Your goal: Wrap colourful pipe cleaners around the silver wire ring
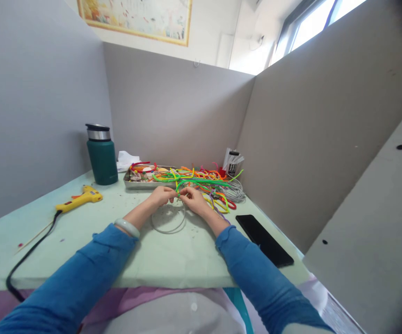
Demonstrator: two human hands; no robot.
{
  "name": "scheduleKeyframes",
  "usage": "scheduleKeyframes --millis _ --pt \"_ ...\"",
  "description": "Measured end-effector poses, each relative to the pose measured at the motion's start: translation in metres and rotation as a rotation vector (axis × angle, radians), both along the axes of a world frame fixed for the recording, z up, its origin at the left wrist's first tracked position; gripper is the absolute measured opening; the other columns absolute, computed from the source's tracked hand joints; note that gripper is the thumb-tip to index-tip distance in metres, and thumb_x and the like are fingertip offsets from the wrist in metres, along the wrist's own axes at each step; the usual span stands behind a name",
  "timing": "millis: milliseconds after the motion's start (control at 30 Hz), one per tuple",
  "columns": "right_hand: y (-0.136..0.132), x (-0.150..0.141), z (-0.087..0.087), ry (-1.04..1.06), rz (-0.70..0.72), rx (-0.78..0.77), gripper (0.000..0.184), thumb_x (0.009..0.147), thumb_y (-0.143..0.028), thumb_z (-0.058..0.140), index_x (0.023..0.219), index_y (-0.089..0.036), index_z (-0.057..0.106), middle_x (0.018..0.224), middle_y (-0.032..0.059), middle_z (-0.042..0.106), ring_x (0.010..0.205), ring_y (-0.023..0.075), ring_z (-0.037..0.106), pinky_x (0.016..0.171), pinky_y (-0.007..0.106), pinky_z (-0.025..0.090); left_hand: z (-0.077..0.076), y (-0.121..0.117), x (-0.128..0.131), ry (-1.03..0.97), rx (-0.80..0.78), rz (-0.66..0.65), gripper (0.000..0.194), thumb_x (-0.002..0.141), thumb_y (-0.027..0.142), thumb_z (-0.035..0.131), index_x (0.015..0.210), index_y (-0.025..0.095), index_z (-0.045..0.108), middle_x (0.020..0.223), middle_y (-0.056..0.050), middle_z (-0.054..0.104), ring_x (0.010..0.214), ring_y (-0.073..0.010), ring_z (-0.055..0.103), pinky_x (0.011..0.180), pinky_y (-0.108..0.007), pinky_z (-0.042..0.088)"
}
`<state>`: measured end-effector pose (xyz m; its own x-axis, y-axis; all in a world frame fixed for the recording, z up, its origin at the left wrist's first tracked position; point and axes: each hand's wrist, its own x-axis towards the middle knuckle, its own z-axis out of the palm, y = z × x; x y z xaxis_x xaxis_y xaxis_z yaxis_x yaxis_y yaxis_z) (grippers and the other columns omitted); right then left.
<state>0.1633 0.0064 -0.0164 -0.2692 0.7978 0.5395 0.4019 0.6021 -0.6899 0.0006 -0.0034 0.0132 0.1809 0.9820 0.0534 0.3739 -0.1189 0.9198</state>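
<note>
My left hand [162, 196] and my right hand [193, 199] meet over the middle of the table, fingertips pinched close together. Between them is a green pipe cleaner [178, 188], gripped from both sides at the top of a thin grey wire ring [168, 232]. The ring hangs below my fingers, its lower edge close to the tabletop. Just behind my hands lies a heap of coloured pipe cleaners [207, 181], mostly green, orange, yellow and red. My fingers partly hide the spot where the green piece meets the ring.
A metal tray [148, 185] with small craft pieces stands behind my left hand. At left are a green bottle [102, 160] and a yellow glue gun [79, 200] with its black cord. A black phone [265, 240] lies at right. Grey partitions [176, 106] enclose the table.
</note>
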Motion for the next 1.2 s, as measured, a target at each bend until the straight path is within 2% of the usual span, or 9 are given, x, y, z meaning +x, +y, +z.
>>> scheduleKeyframes --millis 133,200,367,533,700,933,1033,1200 --pt "0.000 -0.001 0.001 -0.002 -0.033 0.035 0.012 0.070 -0.020 0.053 0.079 -0.016 0.060 0.076 0.0004 0.059 0.063 0.0102 0.051 0.059 0.022 0.041 -0.001 0.001 0.002 -0.016 -0.009 -0.023 0.028 0.056 0.037 0.066 0.070 0.014 0.061 0.047 0.004 0.047 0.037 -0.0041 0.025 0.039 -0.021 0.014" --pt "0.001 -0.001 0.000 0.027 -0.010 0.056 0.014 0.069 -0.018 0.052 0.081 -0.017 0.060 0.080 0.0009 0.059 0.067 0.0108 0.052 0.060 0.022 0.042 -0.002 0.002 0.002 -0.017 0.018 -0.015 0.033 0.055 0.037 0.068 0.078 0.014 0.062 0.053 0.003 0.051 0.038 -0.0040 0.028 0.039 -0.021 0.017" --pt "0.004 -0.001 -0.001 0.066 0.074 0.017 0.022 0.067 -0.015 0.052 0.088 -0.018 0.058 0.096 0.0028 0.055 0.067 0.0087 0.052 0.062 0.021 0.044 -0.005 0.002 0.001 -0.012 0.061 -0.024 0.030 0.057 0.037 0.066 0.076 0.014 0.062 0.051 0.005 0.050 0.041 -0.0044 0.029 0.041 -0.020 0.019" --pt "0.005 -0.002 -0.005 0.103 0.071 -0.060 0.021 0.070 -0.027 0.058 0.087 -0.016 0.057 0.089 0.0027 0.056 0.066 0.0093 0.052 0.061 0.022 0.043 -0.003 0.000 0.002 0.003 0.067 -0.033 0.024 0.056 0.032 0.067 0.070 0.014 0.062 0.050 0.005 0.048 0.041 -0.0041 0.028 0.042 -0.021 0.019" --pt "0.004 -0.002 -0.003 0.140 0.113 -0.002 0.018 0.071 -0.031 0.059 0.082 -0.016 0.061 0.093 0.0028 0.056 0.068 0.0086 0.051 0.061 0.021 0.042 -0.005 0.002 0.002 0.029 0.088 -0.050 0.021 0.059 0.033 0.065 0.062 0.013 0.061 0.044 0.006 0.043 0.040 -0.0042 0.026 0.043 -0.022 0.018" --pt "0.001 -0.001 -0.001 0.099 0.094 0.044 0.018 0.073 -0.033 0.060 0.077 -0.016 0.067 0.083 0.0034 0.060 0.070 0.0116 0.051 0.062 0.022 0.040 -0.006 0.007 -0.002 -0.022 -0.002 -0.015 0.028 0.062 0.034 0.065 0.080 0.014 0.064 0.054 0.004 0.049 0.036 -0.0029 0.023 0.038 -0.022 0.012" --pt "0.000 0.000 0.000 0.043 0.127 0.084 0.016 0.071 -0.032 0.063 0.074 -0.016 0.068 0.084 0.0046 0.061 0.078 0.0137 0.054 0.066 0.024 0.042 0.000 0.004 -0.003 -0.097 -0.096 0.026 0.031 0.061 0.031 0.067 0.086 0.013 0.061 0.052 0.005 0.047 0.035 -0.0027 0.022 0.037 -0.021 0.010" --pt "0.001 0.001 -0.002 -0.034 0.125 0.096 0.014 0.071 -0.030 0.065 0.075 -0.019 0.071 0.088 0.0061 0.062 0.093 0.0174 0.054 0.074 0.027 0.042 0.005 0.000 -0.003 -0.163 -0.144 -0.005 0.033 0.059 0.028 0.070 0.086 0.012 0.060 0.050 0.005 0.046 0.034 -0.0019 0.022 0.037 -0.021 0.009"
